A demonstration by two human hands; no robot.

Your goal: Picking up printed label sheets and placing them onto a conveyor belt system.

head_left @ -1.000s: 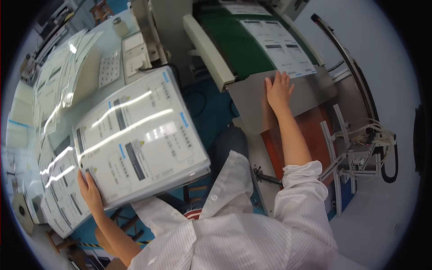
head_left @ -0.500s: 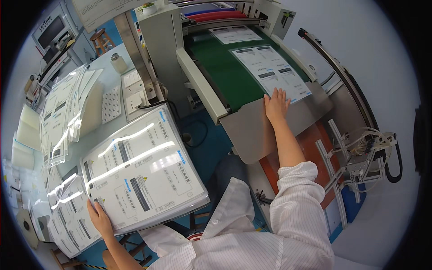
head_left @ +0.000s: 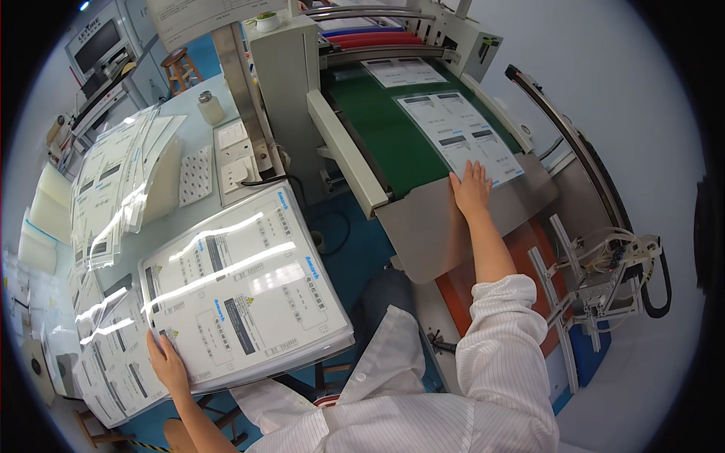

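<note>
My right hand (head_left: 472, 190) lies flat, fingers stretched out, at the near edge of a printed sheet (head_left: 461, 134). That sheet rests mostly on the green conveyor belt (head_left: 370, 128), its near end on a grey metal plate (head_left: 427, 230). Further along the belt lies a second printed sheet (head_left: 404, 71). At the lower left, a thick stack of glossy printed sheets (head_left: 249, 291) is tilted on the table. My left hand (head_left: 168, 368) touches the stack's left side near its lower corner, fingers extended; some fingertips are hard to make out.
Rollers (head_left: 374, 40) cross the machine behind the belt. Loose piles of clear printed sheets (head_left: 113, 185) cover the table's left side, near a small bottle (head_left: 211, 109) and a white switch box (head_left: 238, 172). A metal frame with tubing (head_left: 612, 260) stands at right.
The whole view has shifted slightly, so everything sits a little lower in the picture. Both hands keep nearly the same places on the sheet and the stack.
</note>
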